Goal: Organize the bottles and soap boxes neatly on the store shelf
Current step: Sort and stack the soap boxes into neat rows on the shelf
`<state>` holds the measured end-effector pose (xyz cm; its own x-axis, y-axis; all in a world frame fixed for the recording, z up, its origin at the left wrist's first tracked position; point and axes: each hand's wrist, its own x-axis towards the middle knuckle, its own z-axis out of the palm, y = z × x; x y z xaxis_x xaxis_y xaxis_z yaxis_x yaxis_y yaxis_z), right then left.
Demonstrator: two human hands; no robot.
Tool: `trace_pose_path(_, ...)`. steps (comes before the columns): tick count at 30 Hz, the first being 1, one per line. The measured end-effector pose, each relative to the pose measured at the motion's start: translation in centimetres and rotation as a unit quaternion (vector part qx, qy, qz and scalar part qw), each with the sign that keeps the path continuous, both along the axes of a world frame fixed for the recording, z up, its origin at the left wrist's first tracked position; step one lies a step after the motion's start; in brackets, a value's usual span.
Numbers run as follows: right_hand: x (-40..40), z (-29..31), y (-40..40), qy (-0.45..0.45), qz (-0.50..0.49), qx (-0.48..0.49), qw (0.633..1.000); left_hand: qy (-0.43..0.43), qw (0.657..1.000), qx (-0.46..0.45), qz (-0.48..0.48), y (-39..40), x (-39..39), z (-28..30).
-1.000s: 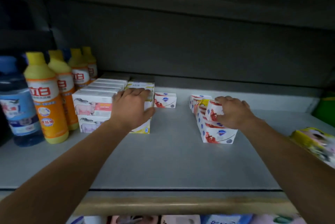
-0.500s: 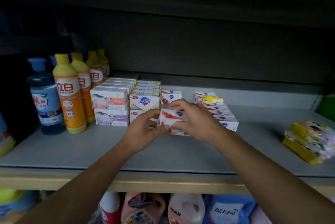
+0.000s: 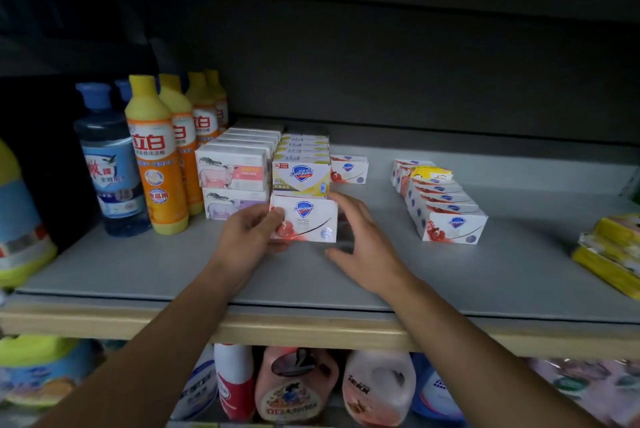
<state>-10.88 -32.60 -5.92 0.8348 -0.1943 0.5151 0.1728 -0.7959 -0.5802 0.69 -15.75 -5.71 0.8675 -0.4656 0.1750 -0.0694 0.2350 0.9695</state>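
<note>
Left hand grips white soap box — right hand spread beside it.

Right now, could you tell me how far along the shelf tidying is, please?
Done: the yellow bottles and the stacked soap boxes stand in rows at the left. In hand: the left hand holds a white and red soap box, the right hand open beside it. Left: the slanted row of boxes and the lone box.

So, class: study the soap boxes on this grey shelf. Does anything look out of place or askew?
Yes. A small yellow packet lies on top of the leaning row of white-and-red soap boxes, unlike its neighbours. One white-and-red soap box stands alone behind, and the left hand grips another white-and-red box, not yet shelved.
</note>
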Motion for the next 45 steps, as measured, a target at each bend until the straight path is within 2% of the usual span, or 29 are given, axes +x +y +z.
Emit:
trace_pose_path(2, 0.2, -0.3, -0.4, -0.021, -0.001, 0.017, 1.0, 0.005, 1.0, 0.004, -0.007, -0.1, 0.0, -0.1)
trace_pose_path(9, -0.7, 0.2, -0.1, -0.042, 0.013, 0.193, 0.98, -0.036, 0.998, 0.005, -0.048, 0.6, -0.4, 0.2)
trace_pose_path(13, -0.9, 0.6, -0.2, 0.0, -0.036, 0.254, 0.967, -0.109, 0.99, 0.076, -0.039, 0.7, -0.9, 0.3)
trace_pose_path(18, -1.1, 1.0, -0.2, 0.039, -0.073, 0.282, 0.956, -0.122, 0.981, 0.152, 0.017, 0.4, -1.2, 0.4)
trace_pose_path(24, -1.1, 1.1, -0.1, 0.036, -0.068, 0.295, 0.952, -0.117, 0.982, 0.146, 0.019, 0.4, -1.3, 0.5)
trace_pose_path(28, -1.3, 0.9, 0.0, -0.025, 0.013, 0.323, 0.946, -0.07, 0.995, 0.067, -0.031, 0.5, -1.2, 0.6)
trace_pose_path(30, -1.5, 0.7, 0.0, -0.045, 0.061, 0.312, 0.947, -0.037, 0.998, 0.044, -0.033, 0.4, -1.0, 0.6)
trace_pose_path(33, -1.6, 0.5, 0.1, -0.028, 0.068, 0.249, 0.966, -0.026, 0.999, 0.036, -0.019, 0.3, -0.9, 0.5)
trace_pose_path(35, -1.4, 0.3, 0.0, -0.009, 0.068, 0.244, 0.967, -0.039, 0.998, 0.028, -0.037, 0.5, -0.9, 0.5)
trace_pose_path(40, -0.9, 0.1, -0.2, -0.032, -0.024, 0.186, 0.982, -0.072, 0.993, 0.01, -0.097, 1.1, -1.1, 0.4)
trace_pose_path(43, -1.1, 0.1, 0.0, -0.065, -0.011, 0.177, 0.982, -0.038, 0.993, -0.032, -0.103, 1.1, -1.3, 0.5)
trace_pose_path(45, -1.2, 0.2, 0.0, -0.094, -0.01, 0.104, 0.99, -0.032, 0.994, -0.045, -0.091, 1.0, -1.2, 0.4)
